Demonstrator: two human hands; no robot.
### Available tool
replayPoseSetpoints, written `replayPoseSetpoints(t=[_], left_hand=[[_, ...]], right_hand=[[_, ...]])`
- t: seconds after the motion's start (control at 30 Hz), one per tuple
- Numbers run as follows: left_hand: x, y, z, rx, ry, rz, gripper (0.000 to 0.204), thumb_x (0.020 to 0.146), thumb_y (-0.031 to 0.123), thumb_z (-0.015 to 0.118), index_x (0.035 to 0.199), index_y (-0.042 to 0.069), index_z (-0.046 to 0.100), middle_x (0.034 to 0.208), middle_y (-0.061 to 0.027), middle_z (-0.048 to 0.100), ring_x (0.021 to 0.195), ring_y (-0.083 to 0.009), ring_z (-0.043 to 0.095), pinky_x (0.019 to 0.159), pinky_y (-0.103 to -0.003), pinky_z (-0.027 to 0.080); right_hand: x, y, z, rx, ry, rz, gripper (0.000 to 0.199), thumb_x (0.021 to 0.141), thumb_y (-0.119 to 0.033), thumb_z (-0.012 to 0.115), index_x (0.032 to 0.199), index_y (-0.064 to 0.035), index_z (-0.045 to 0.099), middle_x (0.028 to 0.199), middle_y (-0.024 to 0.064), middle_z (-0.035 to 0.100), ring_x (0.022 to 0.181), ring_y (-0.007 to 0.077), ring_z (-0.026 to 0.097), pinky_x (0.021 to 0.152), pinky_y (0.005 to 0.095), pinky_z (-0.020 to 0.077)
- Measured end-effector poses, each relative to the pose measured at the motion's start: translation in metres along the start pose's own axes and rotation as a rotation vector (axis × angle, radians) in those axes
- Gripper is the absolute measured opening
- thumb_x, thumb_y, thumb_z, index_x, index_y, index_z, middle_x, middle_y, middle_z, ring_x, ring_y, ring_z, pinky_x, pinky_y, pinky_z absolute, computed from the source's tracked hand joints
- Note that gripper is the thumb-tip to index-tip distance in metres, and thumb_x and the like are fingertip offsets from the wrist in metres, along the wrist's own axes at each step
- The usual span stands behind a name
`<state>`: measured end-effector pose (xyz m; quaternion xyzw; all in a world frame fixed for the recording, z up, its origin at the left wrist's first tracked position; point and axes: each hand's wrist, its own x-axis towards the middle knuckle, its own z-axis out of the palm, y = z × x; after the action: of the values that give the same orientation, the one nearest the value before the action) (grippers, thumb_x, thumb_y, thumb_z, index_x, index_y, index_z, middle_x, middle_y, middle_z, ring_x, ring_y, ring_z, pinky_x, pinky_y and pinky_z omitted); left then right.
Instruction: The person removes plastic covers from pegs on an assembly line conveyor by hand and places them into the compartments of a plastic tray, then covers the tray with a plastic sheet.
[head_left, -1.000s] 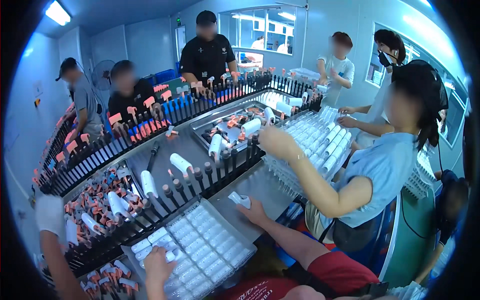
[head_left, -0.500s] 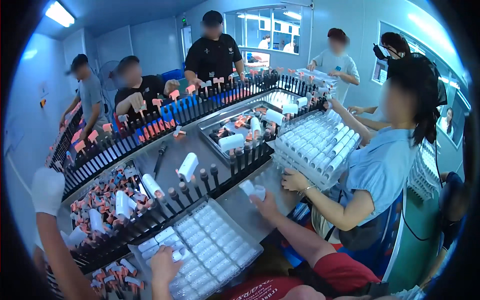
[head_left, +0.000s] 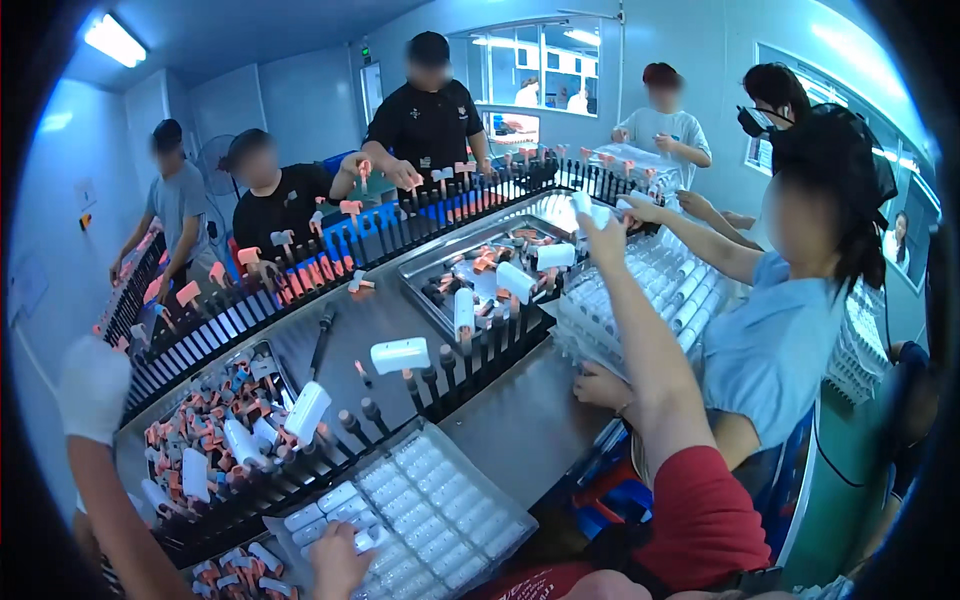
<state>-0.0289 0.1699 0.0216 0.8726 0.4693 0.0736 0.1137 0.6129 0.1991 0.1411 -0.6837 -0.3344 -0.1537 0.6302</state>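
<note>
In the head view, my right hand [head_left: 606, 240], its arm in a red sleeve, is stretched out forward, thumb and fingers drawn in around a white cover [head_left: 590, 208] that pokes out past their tips. It is up by the left side of a stack of clear trays [head_left: 590, 330] full of white covers, close to the hand [head_left: 640, 208] of a co-worker in a pale blue top [head_left: 785, 320]. My left hand [head_left: 340, 560] is low at the left part of a clear tray [head_left: 527, 525] of white covers; its fingers bend against a white piece [head_left: 371, 538], but I cannot tell whether they grip it. Beyond my tray runs a row of black posts [head_left: 492, 335], and behind them on the metal table [head_left: 350, 330] is a heap of orange and grey parts [head_left: 200, 420]. On my left, someone else's white-gloved hand [head_left: 95, 390] is raised.
</note>
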Motion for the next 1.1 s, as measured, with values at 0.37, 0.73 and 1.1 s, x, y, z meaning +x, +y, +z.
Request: replayPoseSetpoints(t=[0.37, 0.73, 1.1], left_hand=[[0.010, 0.020, -0.029, 0.102, -0.327, -0.176, 0.069, 0.086, 0.041, 0.062, 0.137, 0.001, 0.038, 0.136, -0.0161, 0.046, 0.114, -0.0214, 0.054, 0.089, -0.042, 0.048], [0.010, 0.007, -0.011, 0.048, -0.096, -0.079, 0.058, 0.076, 0.036, 0.069, 0.120, 0.003, 0.048, 0.121, -0.0141, 0.052, 0.102, -0.0252, 0.058, 0.081, -0.042, 0.049], [0.009, -0.002, -0.006, 0.022, -0.039, -0.039, 0.048, 0.066, 0.031, 0.077, 0.102, 0.006, 0.058, 0.105, -0.0121, 0.057, 0.091, -0.0289, 0.061, 0.074, -0.042, 0.050]], right_hand=[[0.049, 0.091, 0.017, -0.378, -0.127, 0.306, 0.047, 0.069, -0.030, 0.072, 0.100, 0.0042, 0.064, 0.090, 0.0171, 0.066, 0.076, 0.0272, 0.067, 0.059, 0.0398, 0.0529], [0.042, 0.058, 0.032, -0.412, -0.405, 0.239, 0.048, 0.067, -0.037, 0.074, 0.091, 0.0040, 0.067, 0.084, 0.0181, 0.067, 0.076, 0.0297, 0.067, 0.065, 0.0402, 0.0527], [-0.056, -0.054, 0.060, -0.789, -0.488, -0.136, 0.036, 0.072, -0.025, 0.063, 0.101, -0.0036, 0.063, 0.093, 0.0168, 0.068, 0.089, 0.0345, 0.066, 0.080, 0.0451, 0.0511]])
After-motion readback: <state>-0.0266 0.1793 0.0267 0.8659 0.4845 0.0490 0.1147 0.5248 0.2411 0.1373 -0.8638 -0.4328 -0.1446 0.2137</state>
